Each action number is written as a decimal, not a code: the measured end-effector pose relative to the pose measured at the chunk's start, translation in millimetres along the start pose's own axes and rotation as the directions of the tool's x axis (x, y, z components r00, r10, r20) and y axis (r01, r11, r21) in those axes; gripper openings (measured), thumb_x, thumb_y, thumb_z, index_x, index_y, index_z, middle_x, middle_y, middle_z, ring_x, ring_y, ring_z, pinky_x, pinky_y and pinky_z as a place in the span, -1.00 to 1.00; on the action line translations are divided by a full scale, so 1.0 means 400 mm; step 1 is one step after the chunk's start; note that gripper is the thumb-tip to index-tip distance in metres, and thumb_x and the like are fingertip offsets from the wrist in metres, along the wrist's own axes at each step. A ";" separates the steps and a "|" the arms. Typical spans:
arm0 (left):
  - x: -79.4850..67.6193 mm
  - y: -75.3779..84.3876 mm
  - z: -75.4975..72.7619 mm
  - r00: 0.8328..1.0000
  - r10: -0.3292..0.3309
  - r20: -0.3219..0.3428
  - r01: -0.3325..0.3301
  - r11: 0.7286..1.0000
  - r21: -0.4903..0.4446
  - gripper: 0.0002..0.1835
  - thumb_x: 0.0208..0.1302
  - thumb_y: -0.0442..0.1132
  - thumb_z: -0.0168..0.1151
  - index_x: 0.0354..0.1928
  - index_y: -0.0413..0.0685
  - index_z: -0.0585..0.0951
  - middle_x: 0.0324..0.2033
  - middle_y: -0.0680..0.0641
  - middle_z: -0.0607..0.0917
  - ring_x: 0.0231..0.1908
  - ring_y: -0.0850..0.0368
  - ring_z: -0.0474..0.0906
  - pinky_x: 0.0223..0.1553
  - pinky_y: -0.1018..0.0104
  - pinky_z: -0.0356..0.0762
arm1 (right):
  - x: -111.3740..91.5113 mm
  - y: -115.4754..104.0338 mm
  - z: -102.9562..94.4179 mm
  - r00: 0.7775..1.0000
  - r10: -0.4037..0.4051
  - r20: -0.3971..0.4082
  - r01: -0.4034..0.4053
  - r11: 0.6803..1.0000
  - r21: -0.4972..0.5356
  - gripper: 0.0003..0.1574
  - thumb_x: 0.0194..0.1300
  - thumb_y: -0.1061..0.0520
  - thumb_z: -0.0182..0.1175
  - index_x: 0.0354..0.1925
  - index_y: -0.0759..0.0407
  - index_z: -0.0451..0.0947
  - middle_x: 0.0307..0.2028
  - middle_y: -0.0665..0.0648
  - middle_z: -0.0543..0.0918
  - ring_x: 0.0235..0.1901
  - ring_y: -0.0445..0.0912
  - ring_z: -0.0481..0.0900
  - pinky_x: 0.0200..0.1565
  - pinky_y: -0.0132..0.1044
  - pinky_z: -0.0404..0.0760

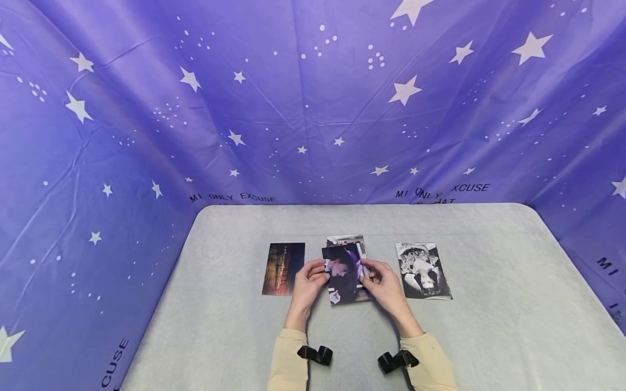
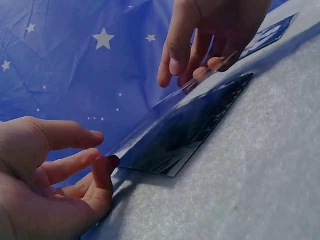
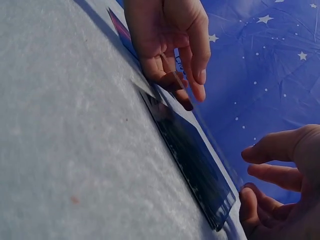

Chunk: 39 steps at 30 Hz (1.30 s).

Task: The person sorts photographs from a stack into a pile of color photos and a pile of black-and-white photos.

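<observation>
A glossy photo print (image 1: 342, 279) with a dark and purple picture is held between both hands at the middle of the table. My left hand (image 1: 308, 283) pinches its left edge, and my right hand (image 1: 385, 287) pinches the right edge. Under it lies a stack of prints (image 1: 345, 238), mostly covered; its top strip shows in the head view. From the left wrist, the held print appears as a thin, shiny sheet raised above the dark stack (image 2: 182, 140). The right wrist view also shows a gap between sheet and stack (image 3: 192, 155).
On the left lies a dark print with orange tones (image 1: 280, 271), close to the left hand. A black-and-white print (image 1: 423, 271) lies to the right, apparently with others beneath it. The grey table (image 1: 220, 326) meets a purple star-patterned cloth (image 1: 313, 108) at its back edge.
</observation>
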State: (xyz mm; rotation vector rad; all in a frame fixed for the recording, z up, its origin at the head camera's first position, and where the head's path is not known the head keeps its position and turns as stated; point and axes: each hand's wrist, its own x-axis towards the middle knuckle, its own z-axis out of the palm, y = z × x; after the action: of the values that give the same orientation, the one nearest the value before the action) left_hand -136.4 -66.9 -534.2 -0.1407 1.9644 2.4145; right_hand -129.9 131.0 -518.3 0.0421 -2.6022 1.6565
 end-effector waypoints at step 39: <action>0.016 0.032 -0.120 0.996 0.020 -0.088 -0.025 0.998 -0.056 -0.53 0.15 -0.64 0.15 0.17 -0.51 0.45 0.03 -0.40 0.56 -0.28 0.26 0.59 -0.12 0.48 0.51 | 0.031 -0.100 0.098 0.996 0.004 0.092 -0.034 0.944 0.329 -0.44 0.05 0.55 0.20 0.09 0.59 0.44 -0.29 0.37 0.50 -0.54 -0.26 0.43 -0.50 -0.55 0.43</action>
State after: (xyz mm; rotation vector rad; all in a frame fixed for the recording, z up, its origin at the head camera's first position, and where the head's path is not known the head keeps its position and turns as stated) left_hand -141.1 -116.6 -531.8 -0.2305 1.9426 2.5214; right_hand -141.4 78.7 -498.1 0.1082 -2.3572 2.1267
